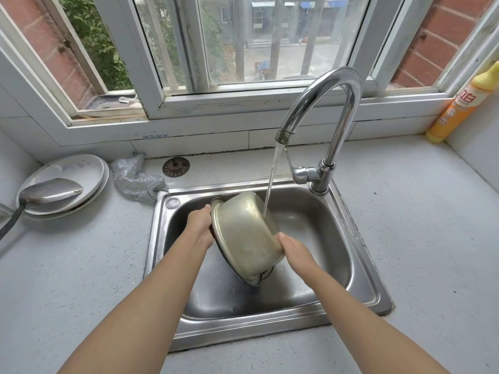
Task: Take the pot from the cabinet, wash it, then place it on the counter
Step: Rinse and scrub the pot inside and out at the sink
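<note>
**Pot rinsed under the tap, washing stage**

Both forearms reach in from the near edge. We see the left hand (198,228) gripping the rim of the pot (244,236) and the right hand (293,248) clasping its near right wall. We find the pot tilted, bottom up, over the sink (359,273), water from the faucet (328,109) striking it. We judge fetching done, washing underway; placing it on the bench (421,225) remains.
</note>
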